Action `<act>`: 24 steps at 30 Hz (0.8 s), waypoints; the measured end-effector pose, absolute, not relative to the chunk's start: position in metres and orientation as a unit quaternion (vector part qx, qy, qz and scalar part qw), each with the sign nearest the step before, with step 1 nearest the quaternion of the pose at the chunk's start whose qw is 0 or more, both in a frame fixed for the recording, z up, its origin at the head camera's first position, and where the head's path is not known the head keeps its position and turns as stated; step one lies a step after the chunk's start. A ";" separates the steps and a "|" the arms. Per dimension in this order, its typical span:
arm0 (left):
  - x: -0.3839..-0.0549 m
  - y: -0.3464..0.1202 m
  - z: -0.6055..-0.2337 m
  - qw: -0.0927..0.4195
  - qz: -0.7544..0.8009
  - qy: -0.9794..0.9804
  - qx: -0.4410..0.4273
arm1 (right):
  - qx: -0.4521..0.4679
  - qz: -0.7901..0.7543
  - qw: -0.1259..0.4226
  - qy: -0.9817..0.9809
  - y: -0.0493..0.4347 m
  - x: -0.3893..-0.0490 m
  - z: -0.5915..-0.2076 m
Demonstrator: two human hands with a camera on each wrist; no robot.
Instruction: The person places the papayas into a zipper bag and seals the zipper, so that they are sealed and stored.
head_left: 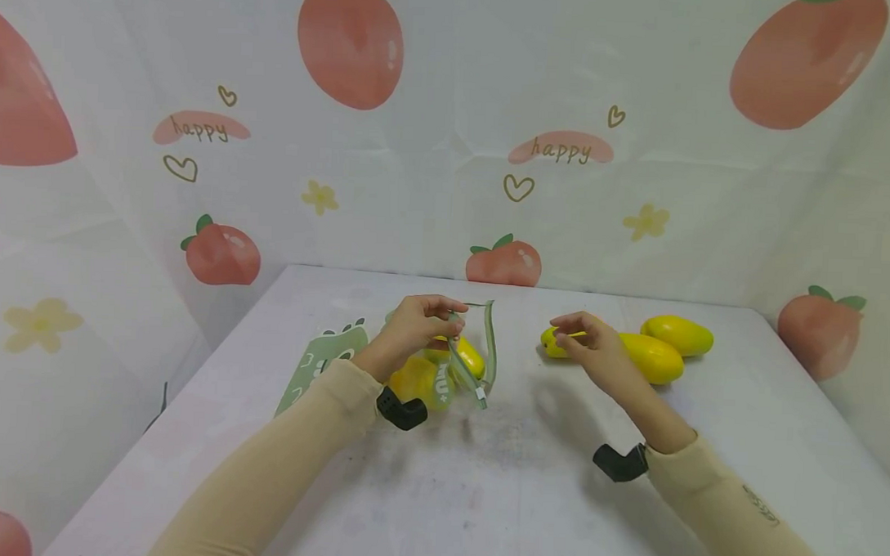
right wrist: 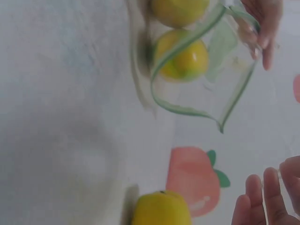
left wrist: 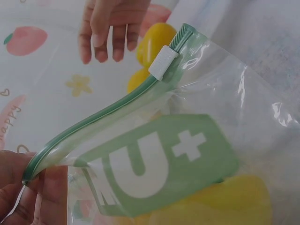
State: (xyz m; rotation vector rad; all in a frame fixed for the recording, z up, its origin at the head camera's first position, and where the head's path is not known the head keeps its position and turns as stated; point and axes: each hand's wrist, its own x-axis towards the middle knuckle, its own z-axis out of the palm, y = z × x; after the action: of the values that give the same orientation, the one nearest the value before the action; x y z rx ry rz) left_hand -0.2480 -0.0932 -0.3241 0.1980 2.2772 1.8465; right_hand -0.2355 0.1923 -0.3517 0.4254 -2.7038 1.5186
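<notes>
My left hand [head_left: 410, 330] pinches the green zip rim of a clear zip bag [left wrist: 225, 89] printed with a green label. A white slider [left wrist: 163, 62] sits at one end of the zip. The mouth of the bag gapes in the right wrist view, with yellow fruit [right wrist: 183, 56] inside. My right hand [head_left: 597, 349] holds nothing, its fingers loosely bent and apart from the bag. Just behind it lie long yellow fruits [head_left: 651, 360], perhaps papayas or mangoes, partly hidden by the hand.
A flat green-printed sheet or bag [head_left: 317, 363] lies left of the left hand, partly covered by the forearm. Another yellow fruit [head_left: 677, 335] rests at the back right of the white table [head_left: 511, 493]. A fruit-patterned cloth [head_left: 451, 106] hangs behind.
</notes>
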 end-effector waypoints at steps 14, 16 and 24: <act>-0.248 -0.093 -0.326 0.104 0.621 0.774 0.069 | 0.083 0.487 0.107 -0.863 0.242 -0.233 -0.336; -0.248 -0.093 -0.326 0.105 0.621 0.774 0.066 | 0.071 0.489 0.119 -0.861 0.250 -0.233 -0.337; -0.249 -0.092 -0.328 0.104 0.616 0.778 0.060 | 0.022 0.440 0.159 -0.884 0.281 -0.232 -0.339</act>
State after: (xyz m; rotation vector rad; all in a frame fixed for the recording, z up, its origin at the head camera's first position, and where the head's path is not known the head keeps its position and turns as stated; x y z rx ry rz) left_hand -0.2489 -0.0922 -0.3279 0.1770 2.2953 1.8180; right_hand -0.2319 0.2808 -0.3392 0.0620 -2.5263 1.2574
